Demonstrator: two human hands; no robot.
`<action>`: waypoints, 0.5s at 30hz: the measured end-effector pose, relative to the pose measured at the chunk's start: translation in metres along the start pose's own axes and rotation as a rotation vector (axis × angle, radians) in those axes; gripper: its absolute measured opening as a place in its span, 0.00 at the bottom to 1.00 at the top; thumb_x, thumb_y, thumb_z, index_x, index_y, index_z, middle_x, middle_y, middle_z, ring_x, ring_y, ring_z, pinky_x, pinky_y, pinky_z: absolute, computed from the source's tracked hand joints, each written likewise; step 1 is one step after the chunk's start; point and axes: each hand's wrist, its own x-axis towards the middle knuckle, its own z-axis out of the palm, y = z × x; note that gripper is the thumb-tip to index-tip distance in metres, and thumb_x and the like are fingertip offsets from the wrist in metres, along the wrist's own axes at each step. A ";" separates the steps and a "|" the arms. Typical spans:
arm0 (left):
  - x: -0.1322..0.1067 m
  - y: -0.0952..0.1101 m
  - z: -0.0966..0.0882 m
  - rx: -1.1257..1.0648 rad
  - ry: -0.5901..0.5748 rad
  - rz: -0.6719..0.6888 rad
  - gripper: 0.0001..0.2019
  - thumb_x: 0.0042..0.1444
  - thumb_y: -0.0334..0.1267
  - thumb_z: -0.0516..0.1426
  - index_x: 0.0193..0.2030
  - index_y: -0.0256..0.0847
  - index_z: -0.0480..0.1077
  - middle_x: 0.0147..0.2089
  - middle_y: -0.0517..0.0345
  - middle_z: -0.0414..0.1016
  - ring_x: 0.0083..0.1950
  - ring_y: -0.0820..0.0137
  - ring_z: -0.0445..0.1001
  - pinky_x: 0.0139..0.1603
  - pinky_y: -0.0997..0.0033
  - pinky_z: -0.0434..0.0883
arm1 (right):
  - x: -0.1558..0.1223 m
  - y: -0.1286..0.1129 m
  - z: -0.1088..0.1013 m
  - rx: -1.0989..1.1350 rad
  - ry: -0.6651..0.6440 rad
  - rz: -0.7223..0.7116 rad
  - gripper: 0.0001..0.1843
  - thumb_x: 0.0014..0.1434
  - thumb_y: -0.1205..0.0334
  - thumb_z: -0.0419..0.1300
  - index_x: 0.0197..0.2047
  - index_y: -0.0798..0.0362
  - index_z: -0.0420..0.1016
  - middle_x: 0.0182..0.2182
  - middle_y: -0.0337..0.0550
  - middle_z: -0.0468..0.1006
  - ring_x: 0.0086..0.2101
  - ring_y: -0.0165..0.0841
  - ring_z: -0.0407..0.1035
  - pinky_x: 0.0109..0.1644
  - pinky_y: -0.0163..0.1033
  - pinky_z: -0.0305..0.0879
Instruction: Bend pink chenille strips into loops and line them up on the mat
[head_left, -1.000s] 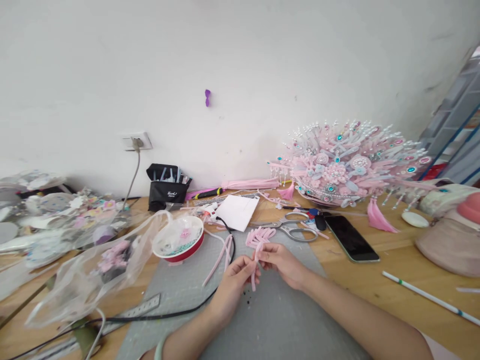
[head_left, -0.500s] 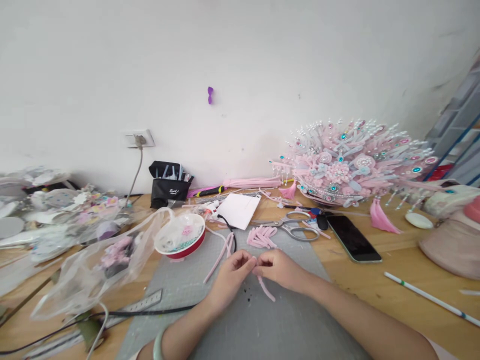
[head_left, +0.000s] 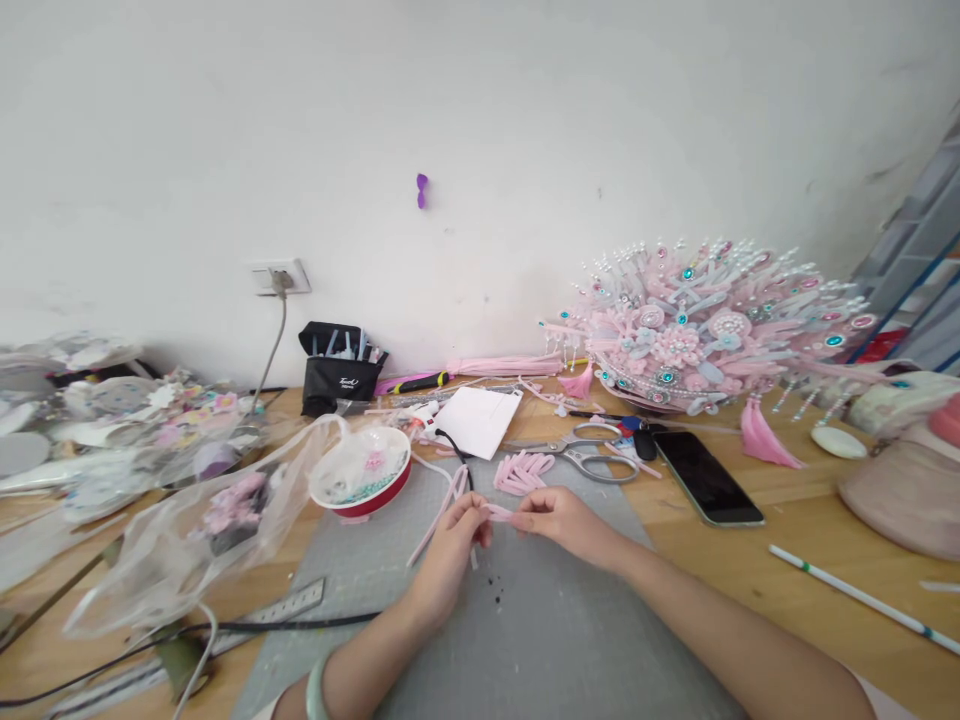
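Over the grey cutting mat, my left hand and my right hand pinch the two ends of a short pink pipe cleaner, held level between them. Both hands have fingers closed on it. Just beyond my hands lies a small pile of folded pink pipe cleaner pieces. Long pink pipe cleaners lie to the left of my left hand.
Scissors, a black phone and a white card lie behind the mat. A red bowl, a clear plastic bag and a black cable sit left. A pink beaded headdress stands at the right.
The pipe cleaner hung down from my fingers earlier; now it is short and level between both hands. My hands have moved slightly away from me.
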 end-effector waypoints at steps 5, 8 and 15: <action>0.001 0.002 -0.003 -0.129 -0.047 -0.004 0.06 0.43 0.36 0.55 0.22 0.38 0.63 0.21 0.64 0.60 0.23 0.75 0.58 0.26 0.76 0.55 | -0.002 -0.003 -0.001 -0.006 0.018 -0.085 0.11 0.48 0.57 0.59 0.21 0.55 0.73 0.19 0.37 0.69 0.23 0.28 0.59 0.28 0.33 0.52; 0.002 0.005 -0.005 -0.155 -0.054 -0.014 0.05 0.42 0.35 0.55 0.22 0.37 0.64 0.20 0.63 0.60 0.22 0.76 0.57 0.26 0.76 0.55 | -0.005 -0.007 0.000 0.002 -0.034 -0.136 0.10 0.50 0.59 0.58 0.24 0.54 0.75 0.22 0.39 0.73 0.27 0.31 0.63 0.32 0.34 0.55; 0.004 0.006 -0.006 -0.191 0.027 0.027 0.05 0.41 0.36 0.54 0.20 0.38 0.62 0.19 0.64 0.57 0.22 0.75 0.57 0.25 0.76 0.55 | -0.006 -0.007 0.004 -0.041 0.044 -0.139 0.10 0.49 0.56 0.59 0.27 0.53 0.77 0.23 0.39 0.74 0.27 0.31 0.64 0.31 0.34 0.56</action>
